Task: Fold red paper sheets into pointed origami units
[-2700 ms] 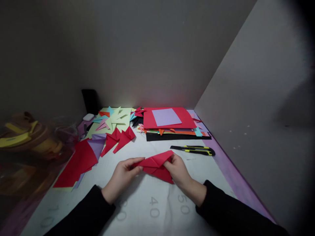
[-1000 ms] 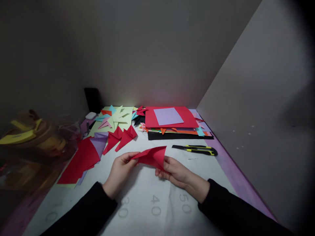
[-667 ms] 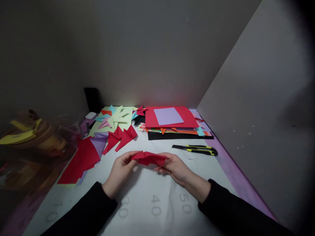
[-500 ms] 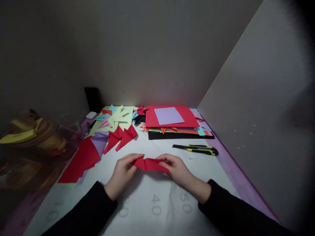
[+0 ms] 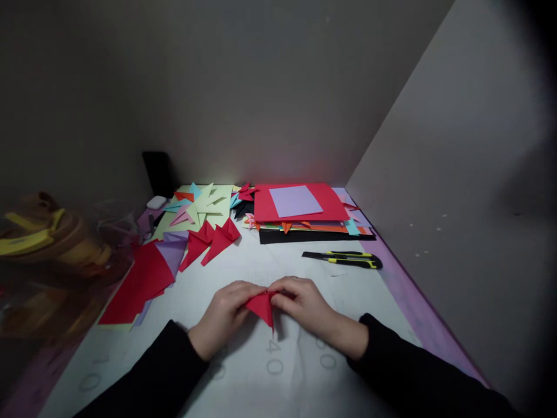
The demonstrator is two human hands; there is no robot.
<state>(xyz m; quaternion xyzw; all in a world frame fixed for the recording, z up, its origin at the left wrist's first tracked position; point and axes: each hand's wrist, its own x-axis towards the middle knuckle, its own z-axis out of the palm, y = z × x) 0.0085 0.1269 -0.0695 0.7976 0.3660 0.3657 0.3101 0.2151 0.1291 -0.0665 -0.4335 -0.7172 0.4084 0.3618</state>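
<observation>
Both hands pinch one small folded red paper (image 5: 261, 309) above the middle of the white table sheet. My left hand (image 5: 227, 312) grips its left side, with fingers closed along the top edge. At its upper right corner, the thumb and fingers of my right hand (image 5: 303, 304) are closed on it. The paper hangs as a triangle, its point toward me. Two folded red pieces (image 5: 220, 240) lie beyond my left hand. Flat red sheets (image 5: 138, 284) and a purple sheet (image 5: 174, 251) rest farther left.
A yellow-black cutter (image 5: 348, 260) lies right of centre. Behind it is a paper stack (image 5: 331, 203); folded pale green pieces (image 5: 204, 204) sit back left. A black phone-like object (image 5: 159, 174) leans on the wall. A brown-yellow item (image 5: 65, 238) is at far left.
My hands have come together, and the red paper has gone from a wide strip to a narrower triangle pointing down. The view has shifted slightly.
</observation>
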